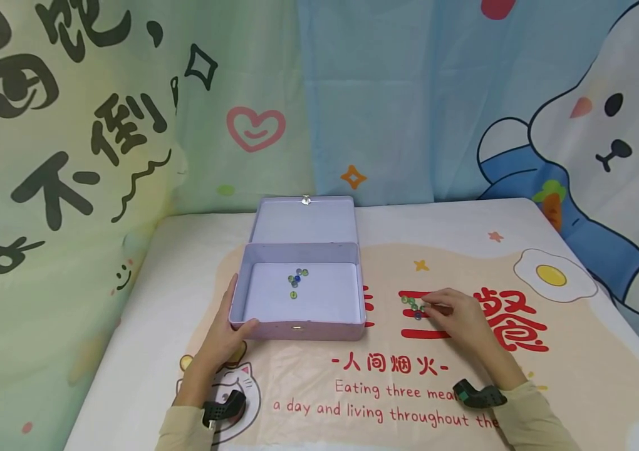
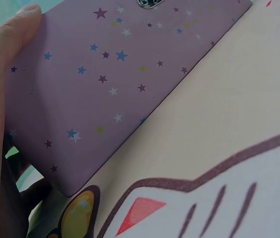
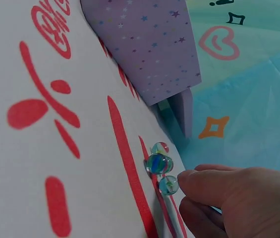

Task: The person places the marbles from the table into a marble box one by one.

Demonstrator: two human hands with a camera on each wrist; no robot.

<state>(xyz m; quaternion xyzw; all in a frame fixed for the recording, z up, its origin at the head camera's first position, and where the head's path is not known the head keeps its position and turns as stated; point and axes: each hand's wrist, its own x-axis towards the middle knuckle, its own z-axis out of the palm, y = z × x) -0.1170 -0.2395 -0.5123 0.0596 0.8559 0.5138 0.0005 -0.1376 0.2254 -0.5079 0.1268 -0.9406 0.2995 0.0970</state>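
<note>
- The loose marbles sit in a little bunch on the tabletop, to the right of the purple box.
- The right hand is right next to them, with its thumb and pointing finger close together at the tips. I cannot tell if they pinch a marble or are just beside one.
- The job now looks like picking up marbles. They are round and could roll off, so I would pinch one at a time, by its sides, with a soft squeeze.
- Taking one from the edge of the bunch first should help, so the others don't get bumped away.
- Some other marbles lie inside the box, and its lid is tipped back.
- The left hand grips the box's left side, thumb at the front corner. A steady hold seems best, because a bump could make marbles roll.
</note>
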